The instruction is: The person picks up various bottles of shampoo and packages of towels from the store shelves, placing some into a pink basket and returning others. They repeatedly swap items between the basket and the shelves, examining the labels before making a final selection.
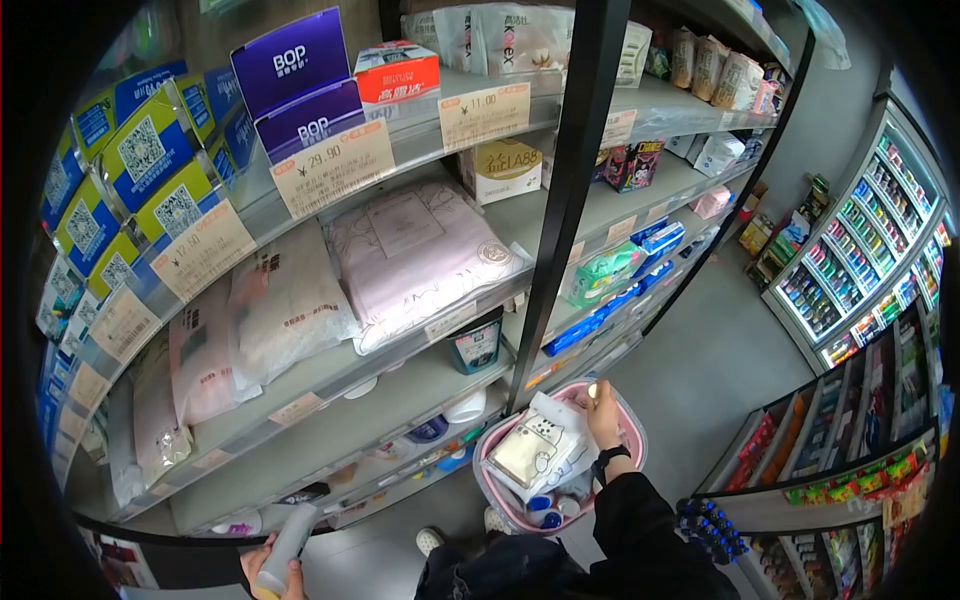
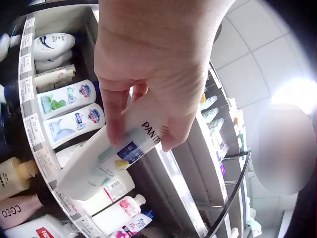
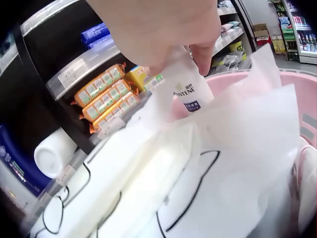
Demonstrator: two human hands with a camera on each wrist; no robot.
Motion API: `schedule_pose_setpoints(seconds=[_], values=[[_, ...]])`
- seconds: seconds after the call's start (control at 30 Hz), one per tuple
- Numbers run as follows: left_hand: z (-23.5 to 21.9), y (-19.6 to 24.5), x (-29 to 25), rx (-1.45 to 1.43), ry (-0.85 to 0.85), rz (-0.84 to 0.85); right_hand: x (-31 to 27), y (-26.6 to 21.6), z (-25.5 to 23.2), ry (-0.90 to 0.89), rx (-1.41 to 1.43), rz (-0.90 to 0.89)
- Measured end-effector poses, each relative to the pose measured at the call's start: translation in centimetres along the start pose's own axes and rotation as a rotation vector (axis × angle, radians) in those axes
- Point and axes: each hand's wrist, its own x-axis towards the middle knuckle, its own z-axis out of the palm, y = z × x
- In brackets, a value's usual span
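Note:
My left hand (image 2: 158,64) grips a white Pantene bottle (image 2: 101,163) around its upper part, fingers on one side and thumb on the other. In the head view that hand (image 1: 258,562) is at the lower left, beside the lower shelves. My right hand (image 1: 604,422) is over the pink basket (image 1: 636,440) on the floor. Its fingers hold another white Pantene bottle (image 3: 190,89) by the top, in front of the basket's pink wall. White packages with a black line drawing (image 1: 540,450) fill much of the basket and hide this bottle's lower part. Blue-capped containers (image 1: 540,503) lie among them.
Shelves with pink packs (image 1: 425,250) and boxes rise in front, divided by a black post (image 1: 560,220). Several bottles (image 2: 72,124) line the shelf near my left hand. A snack rack (image 1: 840,430) stands at right, with a drinks fridge (image 1: 865,240) beyond the aisle.

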Motion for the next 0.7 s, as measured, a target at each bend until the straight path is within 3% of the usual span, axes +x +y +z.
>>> schedule_pose_setpoints(seconds=[0.07, 0.1, 0.17, 0.23, 0.3, 0.37, 0.43, 0.5, 0.53, 0.6, 0.63, 0.7], values=[[0.4, 1.3, -0.1, -0.342, 0.019, -0.152, -0.4, 0.0, 0.6, -0.041, -0.028, 0.007], [0.6, 1.4, -0.1, -0.339, 0.015, -0.157, -0.6, 0.4, 1.0, -0.072, -0.058, 0.012], [1.3, 1.6, 0.0, -0.459, 0.013, -0.001, 0.3, 1.8, 2.2, -0.133, -0.019, 0.055], [2.3, 2.5, 0.1, -0.541, -0.006, -0.002, 0.8, 1.7, 2.1, -0.187, 0.024, 0.096], [3.0, 3.6, 0.6, -0.621, -0.022, 0.005, 0.8, 0.6, 2.8, 0.016, -0.271, -0.013], [3.7, 5.3, 0.9, -0.428, -0.203, 0.090, -0.7, -2.9, 1.4, 0.065, -0.217, -0.058], [5.1, 8.6, 1.5, -0.424, -0.230, 0.077, -3.2, -5.9, 0.6, -0.114, 0.028, -0.209], [6.8, 9.7, 1.7, -0.246, -0.490, 0.192, -6.8, -12.0, -2.2, -0.426, 0.412, -0.335], [7.9, 10.0, 1.3, -0.248, -0.496, 0.195, -8.6, -15.8, -4.4, -0.572, 0.524, -0.389], [10.5, 10.4, 0.3, -0.440, -0.678, 0.056, -11.5, -20.9, -7.3, -0.860, 0.748, -0.430], [11.3, 10.8, -0.2, -0.441, -0.682, 0.058, -12.5, -22.5, -8.2, -0.895, 0.704, -0.587], [12.6, 11.4, -0.9, -0.311, -0.843, -0.022, -13.8, -26.1, -11.1, -1.013, 0.828, -0.666]])
